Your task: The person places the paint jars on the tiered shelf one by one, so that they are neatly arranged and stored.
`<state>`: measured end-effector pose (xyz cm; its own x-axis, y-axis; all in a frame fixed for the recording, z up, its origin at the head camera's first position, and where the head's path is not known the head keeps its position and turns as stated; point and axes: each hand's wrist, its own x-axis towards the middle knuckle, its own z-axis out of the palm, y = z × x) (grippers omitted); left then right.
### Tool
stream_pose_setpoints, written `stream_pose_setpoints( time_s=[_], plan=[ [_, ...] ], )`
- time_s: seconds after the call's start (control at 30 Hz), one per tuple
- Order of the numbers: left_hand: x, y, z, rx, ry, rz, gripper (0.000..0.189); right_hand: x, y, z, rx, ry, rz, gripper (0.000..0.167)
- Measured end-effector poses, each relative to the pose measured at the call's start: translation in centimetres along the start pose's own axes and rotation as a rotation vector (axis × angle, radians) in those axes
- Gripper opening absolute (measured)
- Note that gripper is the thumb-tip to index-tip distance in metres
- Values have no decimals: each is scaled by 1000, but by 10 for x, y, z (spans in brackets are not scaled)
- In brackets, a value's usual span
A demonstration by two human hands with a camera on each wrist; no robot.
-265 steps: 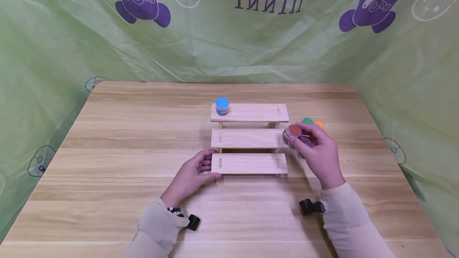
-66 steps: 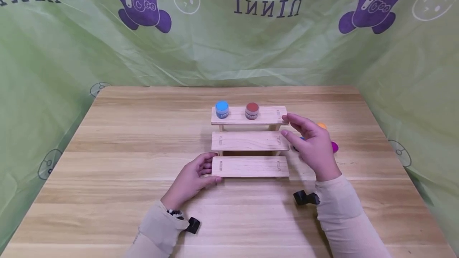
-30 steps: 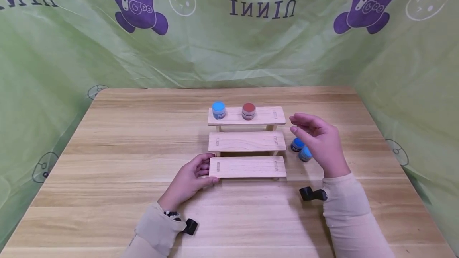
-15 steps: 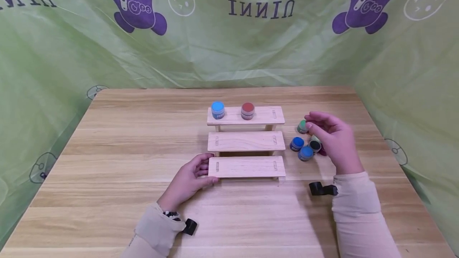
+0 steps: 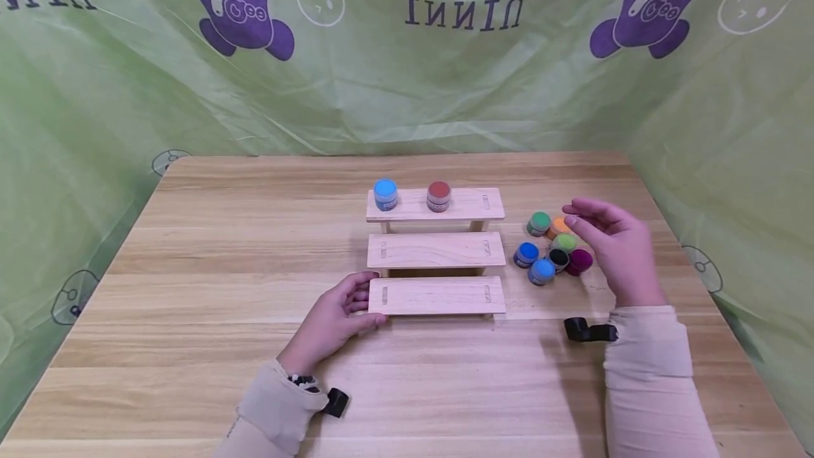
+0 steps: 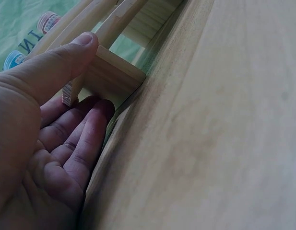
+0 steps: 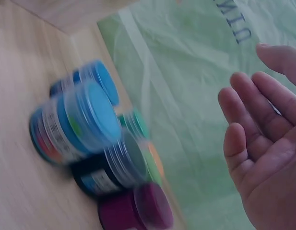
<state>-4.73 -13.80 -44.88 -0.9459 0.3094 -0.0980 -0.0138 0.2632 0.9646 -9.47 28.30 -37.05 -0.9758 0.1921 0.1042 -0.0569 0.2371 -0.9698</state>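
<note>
A three-tier wooden display stand point(image 5: 436, 295) stands mid-table in the head view. My left hand point(image 5: 335, 316) holds the left end of its lowest tier. In the left wrist view, the thumb point(image 6: 71, 55) lies on the board's edge and the fingers curl beneath. On the top tier are a light blue paint jar point(image 5: 385, 195) and a red-brown paint jar point(image 5: 439, 196). My right hand point(image 5: 613, 249) hovers with nothing in it, fingers relaxed, right of a cluster of paint jars. Among these are a green jar point(image 5: 538, 223), a black jar point(image 5: 557, 260) and a purple jar point(image 5: 579, 262).
Also in the cluster are an orange jar point(image 5: 558, 226), a light green jar point(image 5: 564, 242), a dark blue jar point(image 5: 526, 254) and another light blue jar point(image 5: 542, 271). The wooden table point(image 5: 222, 232) meets a green printed curtain point(image 5: 445, 90) at the back and sides.
The red-brown jar, earlier in my right hand, now stands on the top tier. My right hand has since drawn away to the right, uncovering the jar cluster. My left hand keeps its hold.
</note>
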Motion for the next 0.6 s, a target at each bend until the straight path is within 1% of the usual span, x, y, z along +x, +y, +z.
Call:
stream_pose_setpoints(
  time_s=[0.13,0.2,0.23,0.33,0.43,0.53,0.6],
  plan=[
    [0,-1,0,4,-1,2,72,2,7,-14,-73,-32,17,36],
    [1,-1,0,4,-1,2,73,3,10,-21,-87,-50,19,34],
    [1,-1,0,4,-1,1,73,3,12,-24,-75,-59,20,33],
    [1,-1,0,2,-1,0,73,3,16,-31,5,-83,21,29],
    [1,-1,0,-3,-4,0,73,3,20,-35,123,-107,20,24],
    [0,0,0,-11,-6,-1,72,3,24,-38,192,-138,24,20],
    [0,0,0,-12,-6,-4,72,3,27,-40,243,-173,37,21]
  ],
)
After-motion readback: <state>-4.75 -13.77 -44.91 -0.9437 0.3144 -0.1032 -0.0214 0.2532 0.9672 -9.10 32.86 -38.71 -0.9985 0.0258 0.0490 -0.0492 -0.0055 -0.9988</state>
